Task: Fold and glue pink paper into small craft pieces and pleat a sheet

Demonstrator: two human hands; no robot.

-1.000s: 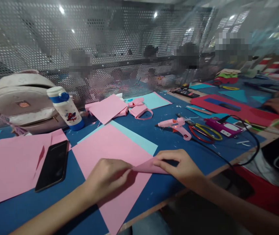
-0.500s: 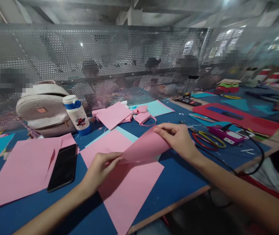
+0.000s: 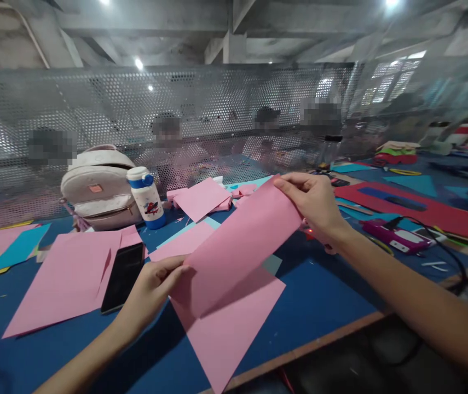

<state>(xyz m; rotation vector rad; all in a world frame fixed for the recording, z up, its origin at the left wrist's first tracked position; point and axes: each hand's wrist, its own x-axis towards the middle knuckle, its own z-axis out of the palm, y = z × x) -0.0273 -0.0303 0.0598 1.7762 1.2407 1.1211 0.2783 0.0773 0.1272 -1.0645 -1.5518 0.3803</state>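
A pink paper strip (image 3: 244, 243) is held up at a slant between both hands. My left hand (image 3: 157, 282) pinches its lower left corner between thumb and fingers. At the upper right corner, my right hand (image 3: 313, 202) is closed on the same strip. Beneath it a larger pink sheet (image 3: 234, 334) lies on the blue table, partly covered by the strip and its shadow. Behind, a light blue sheet (image 3: 210, 221) shows along its edge under pink paper.
To the left are a black phone (image 3: 122, 276), pink sheets (image 3: 61, 279), a white backpack (image 3: 98, 186) and a bottle (image 3: 146, 200). On the right lie a purple device (image 3: 396, 235) with a cable and a red sheet (image 3: 422, 210). A perforated metal screen (image 3: 213, 93) stands behind.
Both hands have turned the pink strip so its broad face shows and lifted its right end. The right hand has risen. The camera view has shifted up and left.
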